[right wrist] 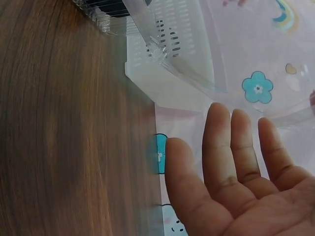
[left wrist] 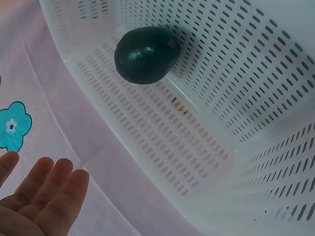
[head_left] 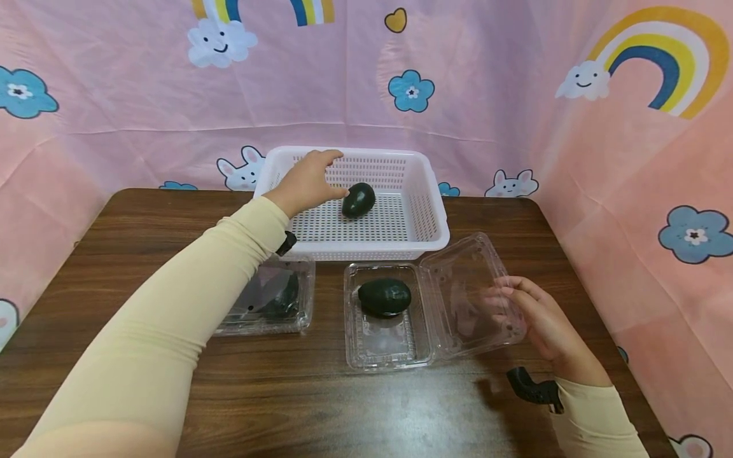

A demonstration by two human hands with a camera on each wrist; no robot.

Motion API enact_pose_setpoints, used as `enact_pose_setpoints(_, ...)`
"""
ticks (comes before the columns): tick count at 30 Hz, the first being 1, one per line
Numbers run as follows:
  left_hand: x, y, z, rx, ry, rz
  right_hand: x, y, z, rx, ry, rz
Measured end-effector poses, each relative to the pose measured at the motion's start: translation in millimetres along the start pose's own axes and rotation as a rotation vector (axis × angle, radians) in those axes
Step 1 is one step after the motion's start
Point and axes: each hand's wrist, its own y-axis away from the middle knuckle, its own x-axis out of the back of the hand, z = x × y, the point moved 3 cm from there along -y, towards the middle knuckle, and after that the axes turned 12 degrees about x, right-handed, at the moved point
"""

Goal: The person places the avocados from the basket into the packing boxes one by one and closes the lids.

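Observation:
My left hand (head_left: 309, 181) is over the white basket (head_left: 366, 246), its fingers spread and holding nothing. A dark green avocado (head_left: 359, 200) lies in the basket beside the thumb; in the left wrist view the avocado (left wrist: 147, 55) is apart from the fingers (left wrist: 64, 196). My right hand (head_left: 546, 321) is at the outer edge of a clear clamshell's raised lid (head_left: 466, 299), some fingers showing through the plastic. The right wrist view shows those fingers (right wrist: 216, 152) extended, the thumb apart. Another avocado (head_left: 385, 297) lies in the clamshell's base (head_left: 389, 356).
A closed clear clamshell (head_left: 303, 305) with a dark fruit inside stands left of the one with the raised lid, partly hidden by my left sleeve. The wooden table (head_left: 321, 407) meets patterned pink cloth (head_left: 481, 121) at the back and sides.

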Motion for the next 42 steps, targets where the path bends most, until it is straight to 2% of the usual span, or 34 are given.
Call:
enact_pose_setpoints(17, 0.7, -25.1, -6.5, 0.015, -0.086, 0.016, 4.5, 0.1, 6.3, 0.013, 0.015, -0.017)
enact_pose_setpoints(32, -5.3, -39.0, -10.7, 0.031, -0.056, -0.005, 4.6, -2.0, 8.2, 0.001, 0.047, -0.009)
enact_pose_setpoints(42, -13.2, -49.2, -14.9, 0.060, -0.033, -0.042, 4.2, -1.3, 8.1, 0.010, 0.022, -0.017)
